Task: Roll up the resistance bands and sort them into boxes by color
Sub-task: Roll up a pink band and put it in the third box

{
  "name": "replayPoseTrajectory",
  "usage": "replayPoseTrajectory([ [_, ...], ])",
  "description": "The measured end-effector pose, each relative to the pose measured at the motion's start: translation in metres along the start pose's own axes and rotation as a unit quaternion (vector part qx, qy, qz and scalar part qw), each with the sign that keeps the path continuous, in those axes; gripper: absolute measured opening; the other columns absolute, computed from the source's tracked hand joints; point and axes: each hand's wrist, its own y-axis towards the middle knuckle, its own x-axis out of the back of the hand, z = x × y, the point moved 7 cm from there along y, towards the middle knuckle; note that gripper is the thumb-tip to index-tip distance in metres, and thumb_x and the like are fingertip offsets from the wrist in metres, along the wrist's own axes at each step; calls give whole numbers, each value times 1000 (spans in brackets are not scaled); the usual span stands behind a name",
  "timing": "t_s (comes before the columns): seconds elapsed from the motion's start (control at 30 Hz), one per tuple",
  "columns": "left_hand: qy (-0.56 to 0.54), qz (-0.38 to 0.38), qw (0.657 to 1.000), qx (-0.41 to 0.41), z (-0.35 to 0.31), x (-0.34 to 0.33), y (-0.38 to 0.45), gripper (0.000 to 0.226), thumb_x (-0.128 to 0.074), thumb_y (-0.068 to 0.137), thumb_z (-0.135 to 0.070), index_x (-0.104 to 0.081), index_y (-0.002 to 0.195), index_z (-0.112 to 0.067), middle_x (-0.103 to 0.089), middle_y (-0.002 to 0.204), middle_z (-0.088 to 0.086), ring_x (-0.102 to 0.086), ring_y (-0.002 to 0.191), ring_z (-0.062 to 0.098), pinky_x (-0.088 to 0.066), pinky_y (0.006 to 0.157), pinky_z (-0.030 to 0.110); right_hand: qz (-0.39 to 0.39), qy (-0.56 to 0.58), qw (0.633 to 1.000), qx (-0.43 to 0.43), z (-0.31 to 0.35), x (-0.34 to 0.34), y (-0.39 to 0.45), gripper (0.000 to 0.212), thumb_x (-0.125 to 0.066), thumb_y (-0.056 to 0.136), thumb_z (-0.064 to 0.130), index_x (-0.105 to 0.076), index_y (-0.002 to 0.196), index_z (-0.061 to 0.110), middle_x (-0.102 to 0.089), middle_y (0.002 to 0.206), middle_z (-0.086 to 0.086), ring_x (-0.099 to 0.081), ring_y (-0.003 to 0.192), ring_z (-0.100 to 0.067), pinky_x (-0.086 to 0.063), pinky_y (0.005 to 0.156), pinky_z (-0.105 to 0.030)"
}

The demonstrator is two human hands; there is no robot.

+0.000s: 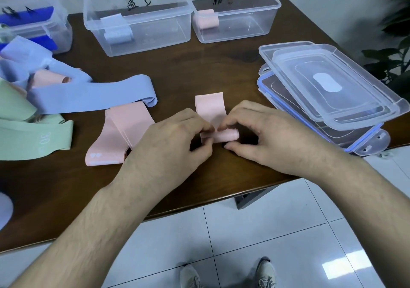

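Note:
A pink resistance band (210, 108) lies on the brown table (199, 72) in front of me, its near end wound into a small roll between my fingers. My left hand (168, 141) and my right hand (264, 132) both pinch that roll. Another flat pink band (117, 136) lies just left of my left hand. At the back stand three clear boxes: one at the left (60, 34) holding dark blue bands, a middle box (137, 23) with a rolled light blue band, and a right box (235, 17) with a rolled pink band.
A heap of light blue (93, 94), green (33, 139) and pink bands covers the table's left side. Stacked clear lids (328, 92) sit at the right. The table's near edge runs under my forearms, with white floor tiles and my shoes below.

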Motion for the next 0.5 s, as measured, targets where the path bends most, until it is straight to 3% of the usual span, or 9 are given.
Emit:
replayPoseTrajectory([
  [0.07, -13, -11, 1000, -4, 0, 1, 0, 21, -63, 88, -31, -72, 106, -25, -59, 102, -13, -47, 75, -16, -35, 64, 1, -6, 11, 1000, -12, -3, -1, 2, 17, -69, 91, 28, -66, 107, 33, -53, 103, 24, -53, 91, 4, -35, 76, -11],
  [0.27, -12, 6, 1000, -5, -1, -4, 2, 23, -71, 85, -24, -69, 108, -23, -55, 99, -15, -46, 69, -15, -32, 68, -4, 0, 9, 1000, -19, -5, -1, 5, 17, -67, 92, 30, -68, 109, 31, -57, 104, 20, -55, 93, -2, -39, 80, -18],
  [0.4, 7, 10, 1000, -26, -6, 0, -4, 20, -76, 80, -22, -70, 100, -24, -65, 96, -10, -39, 59, 4, -28, 58, 3, 11, 6, 1000, -15, 1, 0, -2, 18, -66, 91, 33, -70, 109, 31, -60, 104, 17, -58, 95, -4, -46, 83, -22],
  [0.5, 11, 21, 999, -46, -13, 1, -13, 19, -78, 77, -23, -71, 94, -25, -65, 90, -12, -43, 70, 5, -26, 56, 0, 19, 10, 1000, -1, 9, 1, -15, 14, -68, 91, 31, -70, 105, 32, -62, 100, 16, -58, 93, -4, -46, 81, -23],
])
